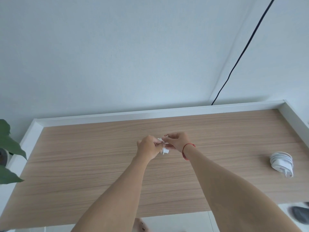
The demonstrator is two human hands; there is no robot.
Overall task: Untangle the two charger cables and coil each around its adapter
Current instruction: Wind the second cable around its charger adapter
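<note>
Both of my hands meet above the middle of the wooden table [83,164]. My left hand [148,149] grips a small white adapter [165,151] with white cable wrapped around it. My right hand [175,141] pinches the free end of that white cable [164,139] just above the adapter. Much of the adapter is hidden behind my fingers. A second white adapter [281,162], with its cable coiled around it, lies on the table at the right, well apart from both hands.
A raised white rim [150,113] borders the table at the back and sides. A black cable [240,56] runs down the wall behind the table. Green plant leaves [8,144] reach in at the left edge. White floor shows below the table's front edge.
</note>
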